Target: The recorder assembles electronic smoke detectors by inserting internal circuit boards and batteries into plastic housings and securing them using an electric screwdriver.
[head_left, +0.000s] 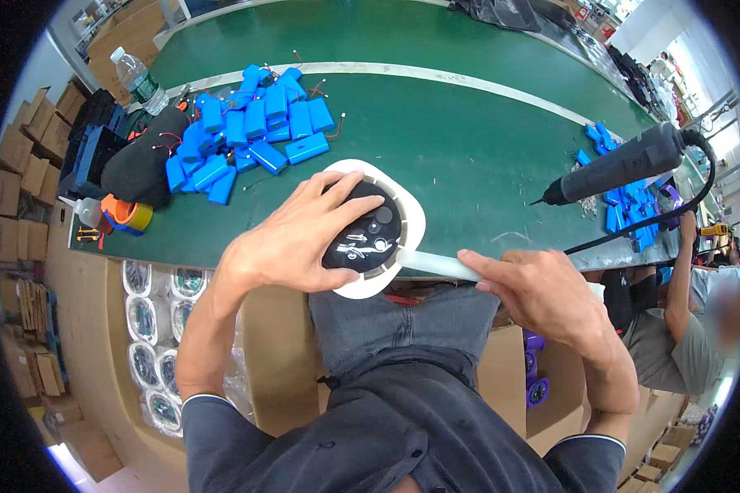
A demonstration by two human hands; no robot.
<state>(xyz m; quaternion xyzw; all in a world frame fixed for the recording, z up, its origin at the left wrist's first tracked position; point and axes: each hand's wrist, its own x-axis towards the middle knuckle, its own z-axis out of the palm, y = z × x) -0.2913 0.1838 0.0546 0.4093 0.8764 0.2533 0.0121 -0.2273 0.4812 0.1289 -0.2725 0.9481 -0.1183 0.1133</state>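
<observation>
At the near edge of the green bench I hold a rounded white plastic housing [413, 215] with a black disc [368, 234] set inside its rim. My left hand [304, 230] lies over the housing's left side, fingers across the disc and thumb along the lower rim, gripping it. In my right hand [547, 292] is a pale, slightly see-through plastic bar [437, 264], pinched between thumb and fingers. Its far end meets the housing's right rim; whether it is joined there or only touches, I cannot tell. Small shiny marks show on the disc.
Blue wired battery packs [255, 119] lie heaped beyond my left hand. A black electric screwdriver [617, 167] with a cable hangs at right, near more blue packs [631, 215]. Orange tape [127, 215] and a bottle [140, 82] stand left. Boxes of wrapped parts [142, 319] flank me; a co-worker [674, 345] sits right.
</observation>
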